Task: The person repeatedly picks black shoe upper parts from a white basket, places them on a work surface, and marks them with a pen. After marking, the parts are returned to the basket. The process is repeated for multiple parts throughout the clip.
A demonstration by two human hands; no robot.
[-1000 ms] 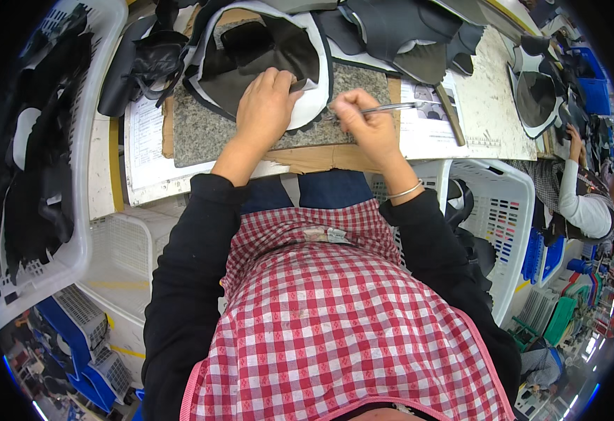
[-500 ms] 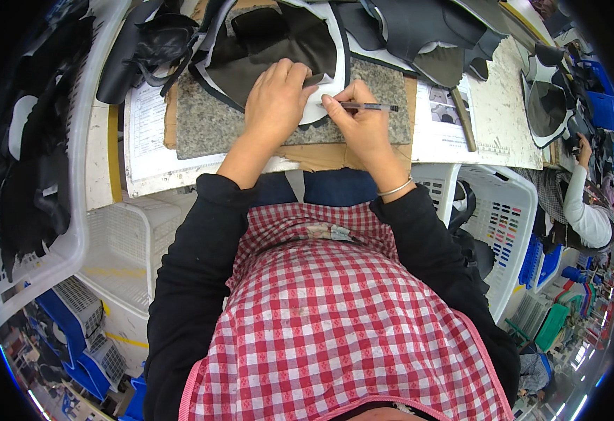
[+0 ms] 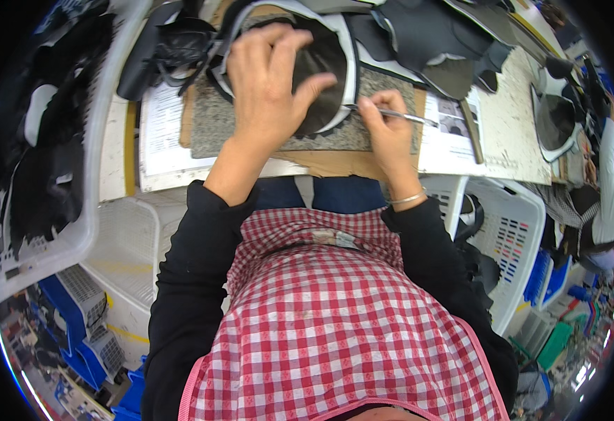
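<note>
Grey stone slab (image 3: 216, 133) under the black-and-white piece (image 3: 321, 70), where I note the left hand (image 3: 268, 88) has let go of the flap, fingers now wide (contact: cannot tell), leaving it likely freed, right hand (image 3: 390, 128) pinching the pen (image 3: 412, 118) beside the rim.

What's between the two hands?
In the head view, between the left hand and right hand: part of the dark lining, its white border and the pen's tip.
</note>
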